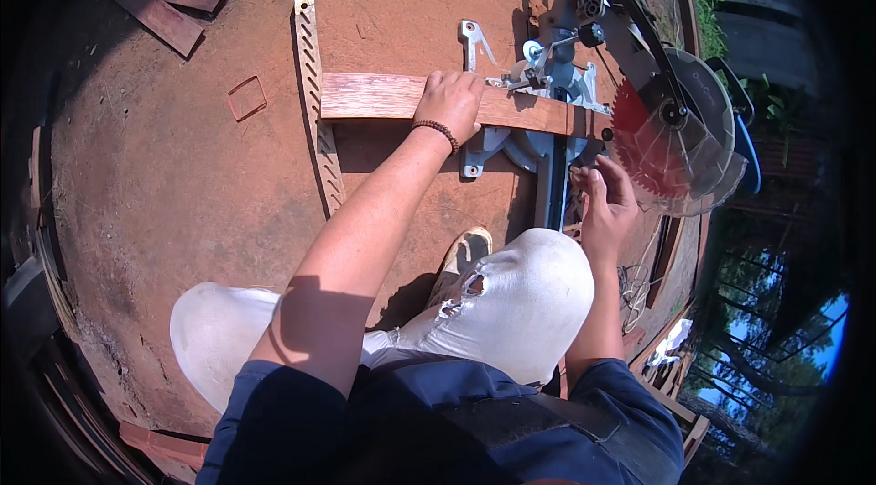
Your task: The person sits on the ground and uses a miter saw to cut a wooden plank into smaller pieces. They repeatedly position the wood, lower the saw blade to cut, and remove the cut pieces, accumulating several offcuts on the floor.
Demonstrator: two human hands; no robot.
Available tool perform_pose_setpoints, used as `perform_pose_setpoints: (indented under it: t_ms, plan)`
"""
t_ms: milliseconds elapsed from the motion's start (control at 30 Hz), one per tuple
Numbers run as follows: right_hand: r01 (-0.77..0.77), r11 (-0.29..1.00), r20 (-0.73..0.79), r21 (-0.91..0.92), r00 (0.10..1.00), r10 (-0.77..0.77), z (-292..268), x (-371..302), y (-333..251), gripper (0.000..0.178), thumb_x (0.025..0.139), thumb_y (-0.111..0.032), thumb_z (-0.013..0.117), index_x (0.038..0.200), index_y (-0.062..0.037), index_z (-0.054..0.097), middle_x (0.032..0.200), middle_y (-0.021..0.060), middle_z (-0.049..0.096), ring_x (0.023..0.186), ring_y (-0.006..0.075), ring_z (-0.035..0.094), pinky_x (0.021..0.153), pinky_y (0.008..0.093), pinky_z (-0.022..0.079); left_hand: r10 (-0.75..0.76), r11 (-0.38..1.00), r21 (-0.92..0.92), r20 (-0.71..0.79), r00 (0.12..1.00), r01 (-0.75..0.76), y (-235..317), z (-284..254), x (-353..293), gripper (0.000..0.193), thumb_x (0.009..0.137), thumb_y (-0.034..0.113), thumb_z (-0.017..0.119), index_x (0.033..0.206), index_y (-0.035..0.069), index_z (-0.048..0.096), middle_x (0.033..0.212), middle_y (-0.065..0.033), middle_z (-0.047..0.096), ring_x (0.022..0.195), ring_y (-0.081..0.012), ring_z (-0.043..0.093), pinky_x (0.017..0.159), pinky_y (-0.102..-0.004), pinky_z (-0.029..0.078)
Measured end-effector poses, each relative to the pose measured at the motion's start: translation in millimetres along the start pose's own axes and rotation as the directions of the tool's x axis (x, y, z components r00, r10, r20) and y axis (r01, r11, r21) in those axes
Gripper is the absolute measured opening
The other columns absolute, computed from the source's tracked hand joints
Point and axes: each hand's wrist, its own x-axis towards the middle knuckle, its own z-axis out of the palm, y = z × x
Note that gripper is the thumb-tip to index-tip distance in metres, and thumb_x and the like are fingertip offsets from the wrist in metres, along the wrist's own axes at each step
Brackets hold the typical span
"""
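A reddish-brown wooden board point(370, 94) lies crosswise in front of me, its right part on the bed of a miter saw point(561, 83). My left hand point(450, 106) grips the board around its middle, fingers over the far edge. The board's left end meets a pale wooden strip with a row of slots point(310, 65). My right hand point(607, 202) is just on the near side of the board's right end, thumb and fingers pinched together. Whatever it may hold is too small to make out. Close to the right hand stands the red toothed saw blade point(639, 143), partly behind a clear guard.
Two plank offcuts point(155, 15) lie on the reddish ground at the far left. Nearer is a small thin square frame point(246, 98). A cable point(634, 289) coils at the right beside more timber. My white-trousered knee point(538, 293) is bent close to the saw.
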Motion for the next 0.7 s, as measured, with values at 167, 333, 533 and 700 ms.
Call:
perform_pose_setpoints:
  t_ms: [167,333,533,700]
  plan:
    - [0.419,0.545,-0.279,-0.726,0.544,-0.791,-158.7,42.1,-135.9,0.028,0.101,-0.013,0.056,0.119,0.0072,0.061,0.105,0.0153,0.071,0.094,0.0195,0.068,0.09,0.0291,0.052,0.068,0.997,-0.05,0.076,0.995,-0.064,22.1,5.8,3.7,0.066,0.07,0.023,0.085,0.128,0.012,0.058,0.125,-0.0075,0.061,0.123,-0.026,0.054,0.106,-0.0424,0.036]
    - [0.065,0.535,-0.229,-0.843,0.855,-0.466,-245.2,111.1,-70.7,0.043,0.1,-0.04,0.061,0.13,-0.0094,0.065,0.126,0.0128,0.065,0.115,0.0207,0.062,0.1,0.0332,0.046,0.08,0.997,-0.003,0.054,0.995,-0.08,19.6,4.6,-0.1,0.069,0.067,0.022,0.086,0.129,0.012,0.057,0.127,-0.0086,0.06,0.124,-0.0277,0.053,0.108,-0.0434,0.035]
    - [0.213,0.656,-0.306,-0.724,0.754,-0.582,-234.4,96.5,-29.8,0.034,0.102,-0.03,0.058,0.125,-0.006,0.067,0.121,0.0114,0.066,0.112,0.0201,0.061,0.1,0.033,0.046,0.043,0.999,0.017,0.089,0.995,-0.045,16.0,4.2,1.8,0.071,0.066,0.02,0.087,0.13,0.013,0.057,0.128,-0.008,0.06,0.123,-0.0275,0.054,0.109,-0.043,0.035]
    - [0.259,0.703,-0.377,-0.662,0.696,-0.611,-210.1,72.2,18.3,0.034,0.101,-0.021,0.057,0.126,0.0014,0.063,0.126,0.0165,0.063,0.117,0.0258,0.059,0.104,0.0373,0.044,0.03,0.997,0.065,0.079,0.996,-0.035,12.0,0.5,0.0,0.075,0.061,0.018,0.09,0.129,0.012,0.058,0.124,-0.0087,0.062,0.12,-0.0277,0.055,0.108,-0.0438,0.036]
